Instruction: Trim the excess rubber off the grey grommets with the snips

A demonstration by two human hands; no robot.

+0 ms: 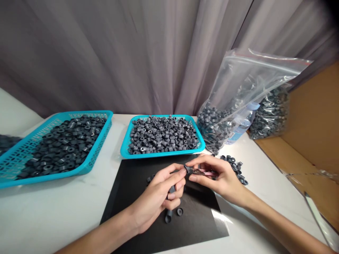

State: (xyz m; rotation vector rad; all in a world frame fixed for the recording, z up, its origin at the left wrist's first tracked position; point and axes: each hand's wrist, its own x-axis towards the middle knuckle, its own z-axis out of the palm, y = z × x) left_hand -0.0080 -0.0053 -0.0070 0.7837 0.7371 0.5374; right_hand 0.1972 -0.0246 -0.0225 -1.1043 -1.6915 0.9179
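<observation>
Caps [180, 211], dark grey and cup-like, lie loose at lower centre on a black mat [119, 190], which probably gives them a clean surface near the hands. Just above, mid-frame, the left hand [161, 187] pinches one cap [187, 169] between thumb and fingers, likely so that its right side is free; its lower fingers curl round another grey piece [171, 189], perhaps a spare. The right hand [225, 176] has its fingers pressed on a pink tool [209, 173], aimed left so that its tip meets or nearly meets the cap. Beyond that hand, more caps lie on the bench [267, 187]. A blue basket [164, 155] of caps stands at the mat's far edge, presumably for easy reach; a second basket [99, 150] is at left. At upper right, a bag [238, 81] stands upright beside a bottle [242, 121], before the curtain [159, 53].
</observation>
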